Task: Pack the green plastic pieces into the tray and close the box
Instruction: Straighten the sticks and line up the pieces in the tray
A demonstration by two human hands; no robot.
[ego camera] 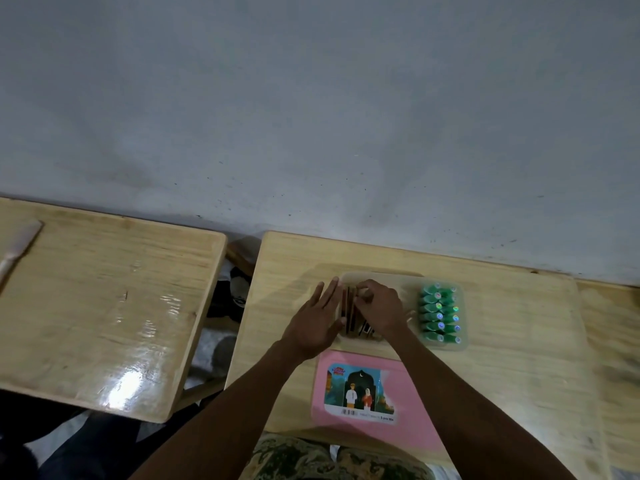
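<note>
Wooden counter [502, 341] carries everything. At the left, the left hand [317, 322] lies flat with fingers spread open, pressed against the side of a clear box [381, 277]. Inside the box stand thin dark slabs [349, 311] on edge. The right hand [379, 306] sits over the box, fingers curled onto the slabs' tops. Just right of it, a clear tray [462, 344] holds the green pieces [438, 315] in rows. Near the counter's front lies a pink lid [412, 434] with a printed label.

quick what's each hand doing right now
Left hand: open, flat against the tray side.
Right hand: curled over dark pieces; grip cannot be told.
</note>
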